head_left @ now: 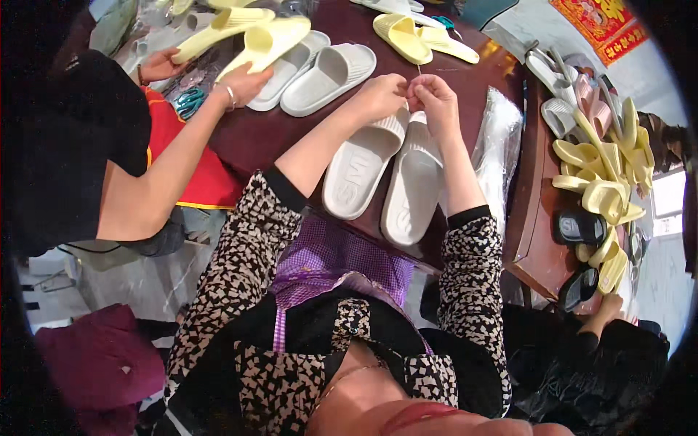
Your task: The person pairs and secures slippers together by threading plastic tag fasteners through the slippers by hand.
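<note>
At the near edge of the dark red table [471, 83], a pair of pale gray slide sandals lies side by side, the left gray slide [358, 174] and the right gray slide [411, 190], soles down, toe ends pointing toward the far edge. Over those toe ends, the left hand [385, 96] and right hand [436, 102] meet with curled, bunched fingers. A thin strand [419, 70] shows just above the fingertips; whether either hand grasps it, or something smaller hidden between them, I cannot tell. Clear plastic wrapping [498, 149] lies along the table's right edge, just beside the right forearm. Toward the far edge sits a pair of pale yellow slides [402, 38]; nearer the left edge, another gray pair [331, 80] stands. At the left edge, a co-worker's hands [246, 83] hold yellow slides [273, 43], near teal-handled scissors [190, 102]. Beyond the right edge, yellow, gray and black slides [607, 200] are heaped.
</note>
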{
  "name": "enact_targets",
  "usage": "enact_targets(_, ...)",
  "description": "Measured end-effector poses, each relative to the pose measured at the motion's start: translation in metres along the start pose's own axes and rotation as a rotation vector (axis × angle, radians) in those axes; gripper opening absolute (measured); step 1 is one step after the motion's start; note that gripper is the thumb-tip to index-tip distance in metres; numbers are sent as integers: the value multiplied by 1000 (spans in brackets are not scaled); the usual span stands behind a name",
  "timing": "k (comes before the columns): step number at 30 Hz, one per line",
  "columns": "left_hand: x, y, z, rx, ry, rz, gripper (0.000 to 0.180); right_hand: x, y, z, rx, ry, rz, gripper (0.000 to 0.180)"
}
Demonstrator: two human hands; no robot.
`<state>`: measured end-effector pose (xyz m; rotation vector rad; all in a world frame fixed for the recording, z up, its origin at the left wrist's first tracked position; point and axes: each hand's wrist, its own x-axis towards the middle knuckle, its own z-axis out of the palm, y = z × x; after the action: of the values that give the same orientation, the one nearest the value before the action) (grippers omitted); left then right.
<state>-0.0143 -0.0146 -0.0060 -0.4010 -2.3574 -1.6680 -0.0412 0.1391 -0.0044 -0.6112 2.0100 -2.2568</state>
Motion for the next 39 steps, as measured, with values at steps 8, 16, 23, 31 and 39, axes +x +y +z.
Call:
enact_targets(8, 10, -16, 14, 44, -35, -178, 16, -9, 0, 1, -24, 191, 37, 10)
enact_targets(16, -6, -10, 11, -388, -46, -289, 8, -45, -17, 6, -127, 324, -131, 14)
enact_targets(23, -6, -9, 8, -571, -133, -325, 6, -52, 1, 11, -580, 342, -108, 11)
enact_targets(31, -4, -8, 4, -635, -187, -374, 5, -50, 1, 14, -714, 323, -64, 9)
enact_targets(39, -5, -7, 3, -605, -208, -377, 6, -51, 2, 15, -681, 318, -45, 9)
